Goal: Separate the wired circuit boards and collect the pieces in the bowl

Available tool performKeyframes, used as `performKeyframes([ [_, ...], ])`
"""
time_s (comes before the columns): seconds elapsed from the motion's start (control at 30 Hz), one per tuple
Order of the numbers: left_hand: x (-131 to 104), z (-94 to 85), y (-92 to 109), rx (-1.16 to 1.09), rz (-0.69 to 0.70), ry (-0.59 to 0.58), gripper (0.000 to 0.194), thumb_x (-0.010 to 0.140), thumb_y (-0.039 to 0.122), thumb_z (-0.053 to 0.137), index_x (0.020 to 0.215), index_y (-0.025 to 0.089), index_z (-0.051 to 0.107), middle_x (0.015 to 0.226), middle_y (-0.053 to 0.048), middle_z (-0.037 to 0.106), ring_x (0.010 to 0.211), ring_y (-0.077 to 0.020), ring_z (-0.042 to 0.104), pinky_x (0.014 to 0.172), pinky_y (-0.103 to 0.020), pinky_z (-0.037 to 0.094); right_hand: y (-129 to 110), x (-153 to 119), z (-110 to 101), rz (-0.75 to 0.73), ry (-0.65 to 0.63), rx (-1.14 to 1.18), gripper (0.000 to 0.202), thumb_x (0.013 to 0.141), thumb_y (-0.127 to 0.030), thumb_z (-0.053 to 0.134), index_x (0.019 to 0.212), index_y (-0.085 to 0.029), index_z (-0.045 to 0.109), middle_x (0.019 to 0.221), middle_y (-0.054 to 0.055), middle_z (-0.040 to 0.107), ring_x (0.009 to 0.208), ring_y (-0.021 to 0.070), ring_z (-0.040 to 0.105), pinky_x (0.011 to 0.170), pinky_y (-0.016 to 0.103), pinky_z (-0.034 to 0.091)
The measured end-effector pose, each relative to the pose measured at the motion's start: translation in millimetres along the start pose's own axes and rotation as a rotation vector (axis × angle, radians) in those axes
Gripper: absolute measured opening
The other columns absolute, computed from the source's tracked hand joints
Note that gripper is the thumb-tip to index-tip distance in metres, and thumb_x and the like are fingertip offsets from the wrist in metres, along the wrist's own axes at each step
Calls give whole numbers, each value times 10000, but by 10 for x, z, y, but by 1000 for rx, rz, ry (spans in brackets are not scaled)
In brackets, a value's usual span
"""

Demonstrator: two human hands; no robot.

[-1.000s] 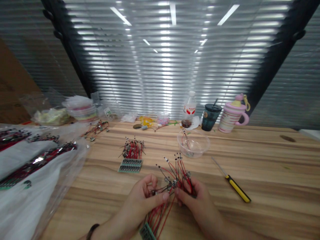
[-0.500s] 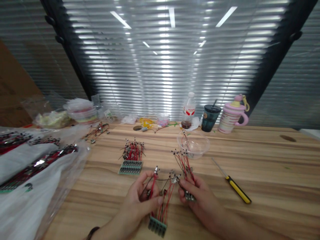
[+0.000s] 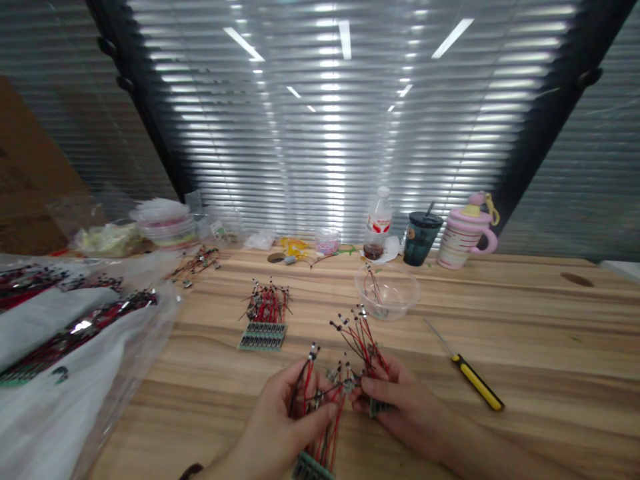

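My left hand (image 3: 285, 417) is closed around the red and black wires of a green circuit board strip (image 3: 313, 468), which hangs below the fingers near the bottom edge. My right hand (image 3: 400, 400) grips a second wired circuit board (image 3: 379, 407), largely covered by the fingers, its wires (image 3: 361, 333) fanning up and to the left. Between the two hands the small wire-end parts (image 3: 346, 380) of both bundles come together; whether they are tangled I cannot tell. Beyond my left hand lie wired circuit boards (image 3: 263, 337) on the table, their wires pointing away.
A yellow-black screwdriver (image 3: 477, 381) lies to the right. Behind the hands stands a clear plastic bowl (image 3: 405, 303) with a wired piece in it. Plastic bags of wired boards (image 3: 85, 360) cover the left side. A bottle (image 3: 377, 227), dark tumbler (image 3: 423, 239) and pink mug (image 3: 463, 237) line the back.
Both hands have shifted slightly lower, and the left board hangs closer to the bottom edge. The wires above my right hand now lean further left.
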State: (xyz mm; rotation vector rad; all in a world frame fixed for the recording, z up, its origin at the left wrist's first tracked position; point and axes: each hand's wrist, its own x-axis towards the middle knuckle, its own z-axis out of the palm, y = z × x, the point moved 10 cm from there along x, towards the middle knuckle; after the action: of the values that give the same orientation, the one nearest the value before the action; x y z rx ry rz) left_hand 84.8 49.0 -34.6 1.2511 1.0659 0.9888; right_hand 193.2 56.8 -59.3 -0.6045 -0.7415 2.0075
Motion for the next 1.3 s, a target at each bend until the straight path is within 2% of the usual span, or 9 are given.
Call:
performKeyframes([
  [0.27,-51,20,31,36,-28,-17,224,659,292,718,704,140,559,711,-20,617,642,-95,567,588,-171,462,-6,16,-60,-10,28,51,215,596,-87,775,767,-131,652,732,5,654,659,98,590,608,226,437],
  [0.5,-46,-256,3,5,11,222,301,665,338,707,747,165,475,728,18,555,605,-79,523,525,-167,453,0,26,-146,57,97,172,229,550,-82,781,712,-134,628,690,3,653,646,124,600,623,268,432],
  [0.63,16,-350,15,44,19,288,318,684,273,689,869,178,448,806,9,582,773,-109,582,712,-197,494,-13,26,-161,41,112,198,222,554,-68,761,702,-140,611,713,12,662,613,113,586,626,268,416],
  [0.73,74,-352,-6,29,-8,278,423,656,217,692,979,174,423,904,-27,605,842,-132,595,778,-226,492,-30,27,-157,24,107,193,232,541,-44,745,701,-143,609,713,12,665,545,81,547,611,252,402],
  [0.87,100,-301,-77,48,-26,210,563,658,225,665,1128,156,364,954,-67,603,753,-143,593,687,-251,502,-9,32,-153,48,82,208,199,547,-39,722,670,-135,598,674,21,654,566,97,558,631,265,411],
  [1.0,60,-381,-49,208,89,247,790,682,239,639,1331,170,193,1214,-140,500,1021,-211,557,921,-362,449,-21,41,-38,24,-30,158,144,589,-92,706,686,-128,606,604,11,606,569,123,565,578,256,403],
  [1.1,-32,-425,211,551,286,328,808,726,268,618,1390,186,165,1394,-155,323,1268,-269,350,1077,-456,266,-43,35,64,-8,-89,94,175,619,-96,698,779,-118,632,630,2,592,565,108,555,546,229,397],
  [1.2,-133,-186,478,769,493,204,493,783,224,568,1262,257,453,1349,-80,420,1281,-247,330,1091,-412,240,-25,22,148,8,-137,21,281,637,-106,703,909,-100,635,736,32,620,617,102,567,556,208,408],
  [1.3,-151,87,479,690,465,-28,276,827,203,508,1063,285,624,1090,-51,620,1082,-206,521,977,-322,384,22,10,183,48,-170,-42,325,613,-116,720,925,-78,639,803,71,648,678,126,600,609,221,437],
])
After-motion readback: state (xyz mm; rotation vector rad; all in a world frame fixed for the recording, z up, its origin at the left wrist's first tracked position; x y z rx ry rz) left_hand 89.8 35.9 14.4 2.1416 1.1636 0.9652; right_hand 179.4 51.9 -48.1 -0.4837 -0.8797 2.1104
